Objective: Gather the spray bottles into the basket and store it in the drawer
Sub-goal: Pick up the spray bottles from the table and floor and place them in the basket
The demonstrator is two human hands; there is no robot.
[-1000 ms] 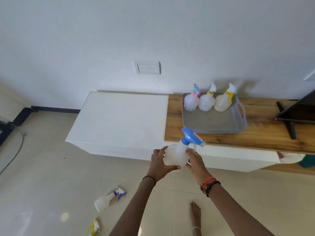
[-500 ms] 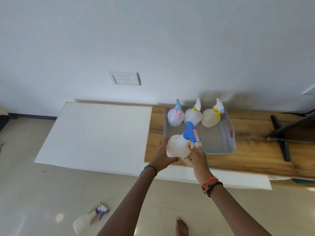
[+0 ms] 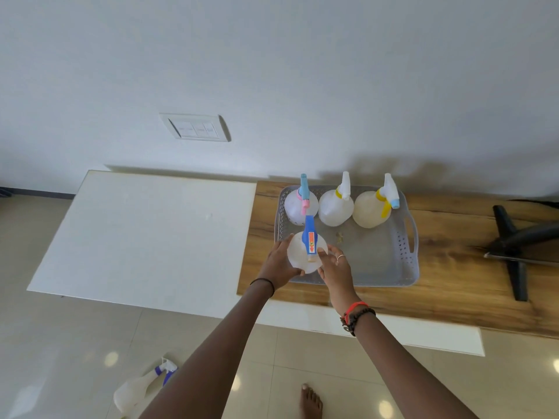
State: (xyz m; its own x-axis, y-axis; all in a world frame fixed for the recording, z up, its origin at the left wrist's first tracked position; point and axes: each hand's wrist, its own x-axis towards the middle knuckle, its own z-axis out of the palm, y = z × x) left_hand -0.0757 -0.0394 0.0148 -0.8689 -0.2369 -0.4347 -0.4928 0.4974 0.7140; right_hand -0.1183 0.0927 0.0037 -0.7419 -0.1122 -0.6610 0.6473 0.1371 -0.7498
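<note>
A grey perforated basket (image 3: 403, 255) sits on the wooden top. Along its far side stand three clear spray bottles: one with a blue and pink head (image 3: 298, 205), one with a white and yellow head (image 3: 335, 207), one with a yellow trigger (image 3: 370, 210). I hold a fourth clear bottle with a blue head (image 3: 304, 252) upright over the basket's near left corner. My left hand (image 3: 278, 264) cups its left side, and my right hand (image 3: 334, 267) grips its right side. Another bottle with a purple trigger (image 3: 136, 388) lies on the floor at lower left.
A white cabinet top (image 3: 145, 237) adjoins the wooden top (image 3: 453, 285) on the left. A black stand foot (image 3: 511, 246) rests at the right of the wood. A wall switch plate (image 3: 195, 127) is above. My bare foot (image 3: 311, 402) is on the tiled floor.
Both hands have carried the blue-headed bottle forward from in front of the cabinet to over the basket's near left corner. The view has moved closer to the cabinet.
</note>
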